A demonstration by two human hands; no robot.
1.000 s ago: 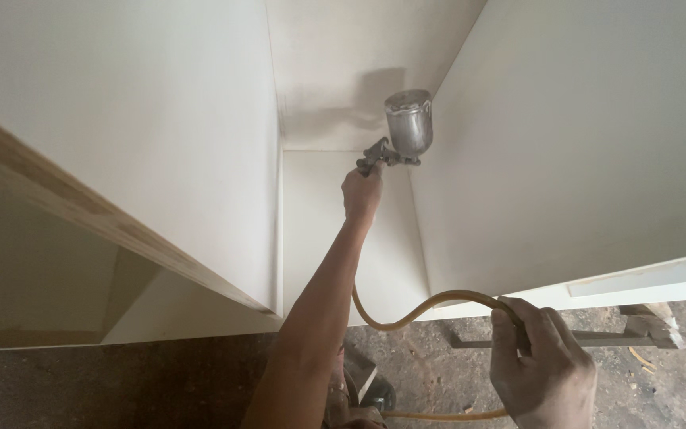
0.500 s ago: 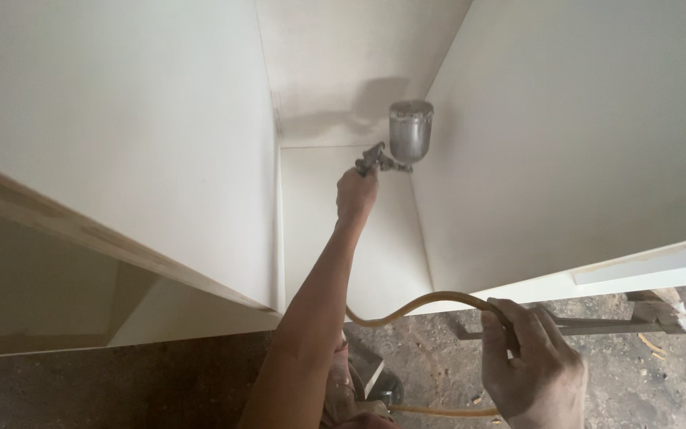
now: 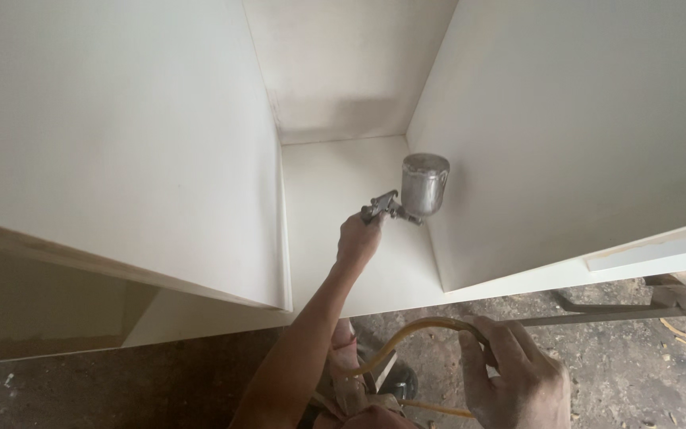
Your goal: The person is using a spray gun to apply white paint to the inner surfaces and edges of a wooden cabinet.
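My left hand (image 3: 359,238) reaches into a white cabinet and grips a metal spray gun (image 3: 395,206), whose steel cup (image 3: 425,184) stands upright close to the right inner panel (image 3: 581,119). The nozzle points toward the corner where that panel meets the bottom board (image 3: 335,183). Low at the right, my right hand (image 3: 518,381) is closed around a yellow hose (image 3: 406,330) that loops back toward my body.
The cabinet's left panel (image 3: 121,119) and back panel (image 3: 343,79) wall in the narrow bay. Rough concrete floor (image 3: 613,357) lies below, with a wooden strip (image 3: 637,314) under the right panel. A bare-wood edge (image 3: 41,254) runs along the left.
The spray gun and my left hand have dropped lower and nearer in the bay. My right hand still holds the hose and has barely moved.
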